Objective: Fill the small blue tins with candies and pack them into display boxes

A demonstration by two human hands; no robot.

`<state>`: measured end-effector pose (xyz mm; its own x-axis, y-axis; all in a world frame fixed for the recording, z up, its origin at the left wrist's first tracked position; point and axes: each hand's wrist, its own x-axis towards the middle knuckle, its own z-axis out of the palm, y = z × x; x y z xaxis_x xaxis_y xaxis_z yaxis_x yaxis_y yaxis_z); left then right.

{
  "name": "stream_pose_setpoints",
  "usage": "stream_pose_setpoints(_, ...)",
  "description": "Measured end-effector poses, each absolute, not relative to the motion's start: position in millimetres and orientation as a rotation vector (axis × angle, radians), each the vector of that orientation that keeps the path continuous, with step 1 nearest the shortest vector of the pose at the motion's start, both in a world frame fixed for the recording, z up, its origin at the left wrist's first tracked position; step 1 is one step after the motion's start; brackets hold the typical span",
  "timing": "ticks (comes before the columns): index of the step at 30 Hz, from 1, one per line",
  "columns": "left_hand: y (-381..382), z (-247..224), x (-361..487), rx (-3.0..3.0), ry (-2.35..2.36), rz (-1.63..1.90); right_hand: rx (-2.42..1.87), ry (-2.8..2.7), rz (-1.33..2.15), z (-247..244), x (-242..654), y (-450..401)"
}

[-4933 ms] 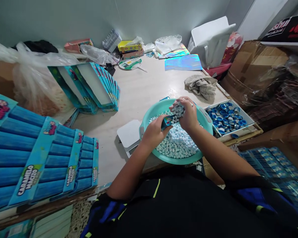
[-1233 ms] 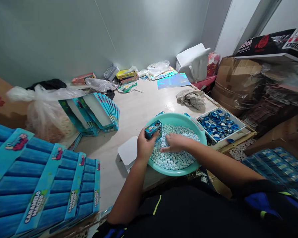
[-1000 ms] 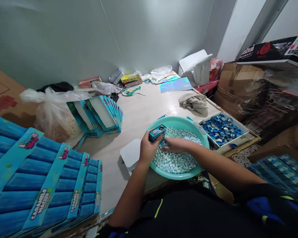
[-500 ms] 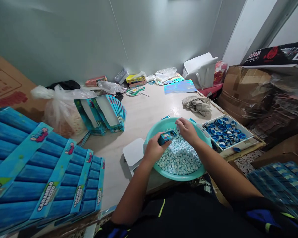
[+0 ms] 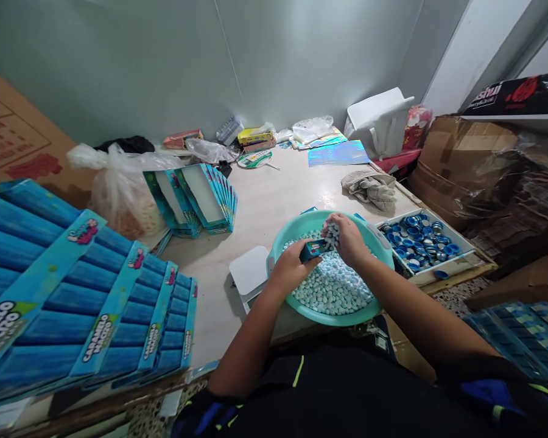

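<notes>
Both hands work close together above a teal plastic basin on the counter. The left hand has a narrow grip on a small blue box, which lies tilted, one end at a cluster of pale blue candies. The right hand holds that cluster in a tight, curled grip. More candies fill the basin. A white scale sits just left of the basin, a tray of blue caps just right.
</notes>
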<state>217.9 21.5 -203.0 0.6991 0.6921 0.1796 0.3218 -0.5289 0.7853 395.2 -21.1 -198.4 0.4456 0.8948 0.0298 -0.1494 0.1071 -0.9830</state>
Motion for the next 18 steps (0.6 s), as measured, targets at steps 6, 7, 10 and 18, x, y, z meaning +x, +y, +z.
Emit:
stream_pose_setpoints(6,23,-202,216,2.085,0.761,0.640,-1.076,-0.894,0.915,-200,396,-23)
stream_pose_setpoints(7,22,-202,216,2.065,0.765,0.654,-1.077,-0.936,0.885,-200,397,-24)
stream_pose_setpoints(10,21,-202,216,1.973,0.779,0.716,-1.134,-1.072,0.752,-196,395,-27)
stream_pose_setpoints(18,27,-213,214,1.743,0.816,0.900,-1.242,-1.254,0.630,-190,391,-34)
